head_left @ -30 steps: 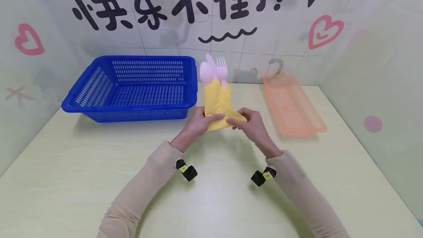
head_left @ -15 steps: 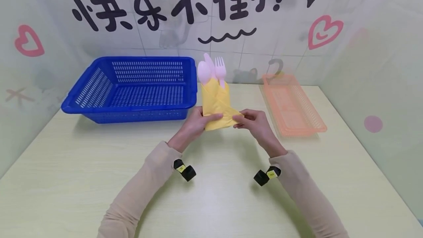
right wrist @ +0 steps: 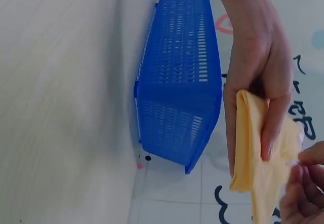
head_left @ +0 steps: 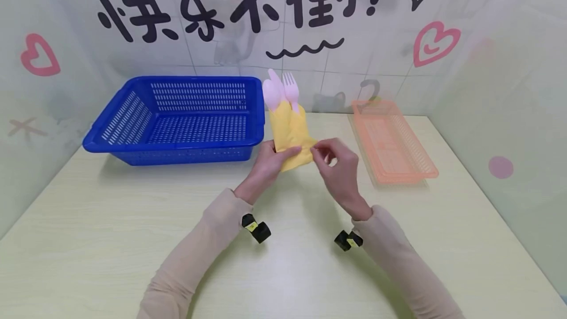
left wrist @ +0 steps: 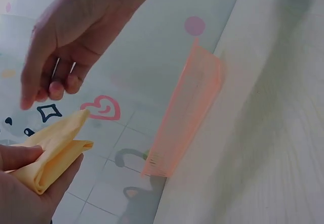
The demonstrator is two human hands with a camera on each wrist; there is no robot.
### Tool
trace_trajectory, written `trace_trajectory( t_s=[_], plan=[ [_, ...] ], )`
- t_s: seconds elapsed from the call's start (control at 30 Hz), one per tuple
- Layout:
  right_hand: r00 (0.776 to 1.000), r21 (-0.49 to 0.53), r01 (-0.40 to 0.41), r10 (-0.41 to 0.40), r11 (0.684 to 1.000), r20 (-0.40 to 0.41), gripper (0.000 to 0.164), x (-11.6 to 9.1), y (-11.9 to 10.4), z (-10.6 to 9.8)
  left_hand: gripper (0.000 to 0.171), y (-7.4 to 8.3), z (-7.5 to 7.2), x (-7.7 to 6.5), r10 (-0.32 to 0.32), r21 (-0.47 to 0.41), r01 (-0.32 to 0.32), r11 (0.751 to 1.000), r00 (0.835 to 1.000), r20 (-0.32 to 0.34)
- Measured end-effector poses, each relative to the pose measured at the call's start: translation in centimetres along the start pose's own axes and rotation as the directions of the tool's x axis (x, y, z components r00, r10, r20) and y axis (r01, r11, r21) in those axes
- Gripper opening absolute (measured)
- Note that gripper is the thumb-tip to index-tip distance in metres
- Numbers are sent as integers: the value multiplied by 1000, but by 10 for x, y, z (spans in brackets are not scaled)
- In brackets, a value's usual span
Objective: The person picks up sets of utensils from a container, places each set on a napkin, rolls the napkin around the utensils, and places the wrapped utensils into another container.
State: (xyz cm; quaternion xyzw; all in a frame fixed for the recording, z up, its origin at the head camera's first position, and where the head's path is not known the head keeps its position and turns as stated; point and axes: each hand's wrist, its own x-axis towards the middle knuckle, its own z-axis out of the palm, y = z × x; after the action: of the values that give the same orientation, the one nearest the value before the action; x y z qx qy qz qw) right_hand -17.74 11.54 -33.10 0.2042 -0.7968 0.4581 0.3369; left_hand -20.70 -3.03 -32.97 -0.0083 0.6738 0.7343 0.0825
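Note:
A folded yellow napkin [head_left: 283, 129] is held up in the air, its upper end leaning left. From its top stick out a pale pink plastic spoon [head_left: 271, 95], a knife [head_left: 275, 79] and a fork [head_left: 291, 88]. My left hand [head_left: 265, 165] grips the lower left part, thumb in front and fingers behind. My right hand [head_left: 342, 174] is at the napkin's right edge, fingers loosely bent. In the left wrist view the right hand [left wrist: 83, 29] shows a gap between its fingertips and the napkin flap [left wrist: 66, 128]. The napkin hides the cutlery handles.
A blue plastic basket [head_left: 186, 147] stands at the back left of the pale wooden table [head_left: 283, 270]. At the back right is a flat orange basket [head_left: 400, 177]. A curtain printed with dark writing and hearts [head_left: 436, 43] hangs behind.
My right hand has let go of the napkin's right corner and turned up beside its edge. The napkin and cutlery have tilted a little further left, still in my left hand.

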Motion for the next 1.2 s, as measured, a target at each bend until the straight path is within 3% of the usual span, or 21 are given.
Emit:
trace_trajectory(
  t_s=[0.07,0.17,0.5,0.73,1.07,1.2],
  plan=[
    [996,1,52,-52,999,66,4,-1,-5,4,35,1,3,0,4,-11,-4,1000,1000,-4],
    [991,-31,43,-38,999,129,5,-4,-8,8,36,4,6,-2,8,-18,-8,1000,1000,-3],
    [998,-81,-62,63,995,7,6,-2,-4,11,35,5,10,-3,12,-44,-13,999,1000,-20],
    [992,-58,-125,124,990,-24,9,-1,-2,12,35,5,10,-1,10,-58,-11,998,1000,-21],
    [997,-62,-72,69,995,-42,12,-1,1,16,38,6,8,0,-14,-39,13,999,1000,-19],
    [995,-68,-91,88,994,-44,14,-1,0,16,37,5,7,1,-7,-29,6,1000,1000,-27]
  ],
)
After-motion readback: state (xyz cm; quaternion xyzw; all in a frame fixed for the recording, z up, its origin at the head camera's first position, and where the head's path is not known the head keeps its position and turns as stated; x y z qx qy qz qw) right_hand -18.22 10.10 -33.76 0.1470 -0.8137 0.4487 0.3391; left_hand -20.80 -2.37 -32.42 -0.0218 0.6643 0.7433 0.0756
